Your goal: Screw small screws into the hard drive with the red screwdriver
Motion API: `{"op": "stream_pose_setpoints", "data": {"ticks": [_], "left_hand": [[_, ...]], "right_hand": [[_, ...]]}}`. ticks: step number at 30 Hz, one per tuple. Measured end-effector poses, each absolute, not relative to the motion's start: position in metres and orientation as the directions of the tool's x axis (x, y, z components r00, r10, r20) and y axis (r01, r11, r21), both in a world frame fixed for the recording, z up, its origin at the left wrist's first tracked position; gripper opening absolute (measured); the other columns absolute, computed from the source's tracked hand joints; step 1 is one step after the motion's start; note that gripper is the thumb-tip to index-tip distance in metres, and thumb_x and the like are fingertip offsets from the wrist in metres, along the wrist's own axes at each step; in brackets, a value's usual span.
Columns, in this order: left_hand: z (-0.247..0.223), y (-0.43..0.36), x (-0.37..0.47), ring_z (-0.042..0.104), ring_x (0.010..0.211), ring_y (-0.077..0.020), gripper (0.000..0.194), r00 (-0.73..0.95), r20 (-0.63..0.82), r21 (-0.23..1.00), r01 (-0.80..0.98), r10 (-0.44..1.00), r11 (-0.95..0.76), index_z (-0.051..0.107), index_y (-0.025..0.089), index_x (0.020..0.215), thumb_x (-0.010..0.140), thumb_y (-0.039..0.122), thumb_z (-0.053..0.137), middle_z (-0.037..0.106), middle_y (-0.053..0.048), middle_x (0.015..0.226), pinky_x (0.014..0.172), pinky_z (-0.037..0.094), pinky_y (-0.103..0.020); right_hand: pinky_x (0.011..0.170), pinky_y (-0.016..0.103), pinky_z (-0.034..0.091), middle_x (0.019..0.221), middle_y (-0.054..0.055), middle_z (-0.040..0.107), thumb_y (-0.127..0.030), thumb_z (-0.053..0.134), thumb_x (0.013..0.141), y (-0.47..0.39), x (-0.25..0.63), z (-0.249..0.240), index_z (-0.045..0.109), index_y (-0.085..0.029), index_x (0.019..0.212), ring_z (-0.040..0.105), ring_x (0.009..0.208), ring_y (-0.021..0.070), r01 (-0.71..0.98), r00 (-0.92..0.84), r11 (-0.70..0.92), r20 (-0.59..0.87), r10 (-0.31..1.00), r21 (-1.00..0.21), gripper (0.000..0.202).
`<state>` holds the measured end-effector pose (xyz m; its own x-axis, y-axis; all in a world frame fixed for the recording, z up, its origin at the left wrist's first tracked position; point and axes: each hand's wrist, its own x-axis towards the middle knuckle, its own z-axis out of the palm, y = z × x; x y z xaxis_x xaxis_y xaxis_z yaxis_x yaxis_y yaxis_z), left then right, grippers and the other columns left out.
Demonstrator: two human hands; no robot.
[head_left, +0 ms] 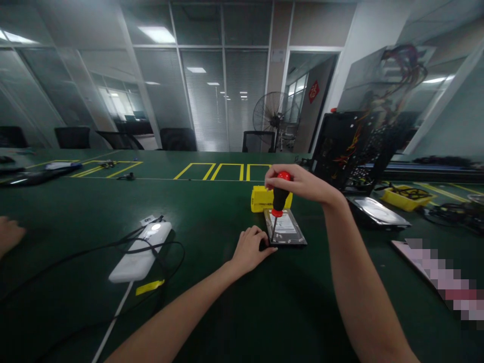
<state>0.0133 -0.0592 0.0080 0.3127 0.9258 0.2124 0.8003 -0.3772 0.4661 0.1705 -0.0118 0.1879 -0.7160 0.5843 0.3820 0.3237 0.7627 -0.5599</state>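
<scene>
A hard drive [289,229] with a white label lies on the green table [212,212]. My right hand [298,181] is wrapped round the red and black handle of a screwdriver [280,196], whose shaft points down onto the drive's near left corner. At that same corner, my left hand [251,247] touches the drive's left and near edges, thumb and fingers bent around it; what lies between the fingertips is too small to tell. Right behind the drive stands a yellow box [260,198].
On the left lies a white power strip [141,252] with black cables. Another person's hand [10,234] shows at the left edge. At right are an open computer case [340,146], a second drive [380,212] and a yellow tray [404,200] with cables.
</scene>
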Motion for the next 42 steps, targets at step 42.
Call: {"op": "stream_pose_setpoints", "data": {"ticks": [42], "left_hand": [[0.0039, -0.0579, 0.0105, 0.051, 0.096, -0.0227, 0.028, 0.323, 0.252, 0.5, 0.763, 0.912, -0.408, 0.061, 0.019, 0.085, 0.081, 0.047, 0.06, 0.055, -0.003, 0.099, 0.082, 0.04, -0.037]], "right_hand": [[0.076, 0.029, 0.049, 0.09, 0.007, 0.065, -0.042, 0.046, 0.089, -0.015, 0.1723, 0.1901, 0.064, -0.013, 0.095, 0.061, 0.084, 0.0163, 0.307, -0.731, 0.747, 0.356, 0.582, -0.59, 0.034]]}}
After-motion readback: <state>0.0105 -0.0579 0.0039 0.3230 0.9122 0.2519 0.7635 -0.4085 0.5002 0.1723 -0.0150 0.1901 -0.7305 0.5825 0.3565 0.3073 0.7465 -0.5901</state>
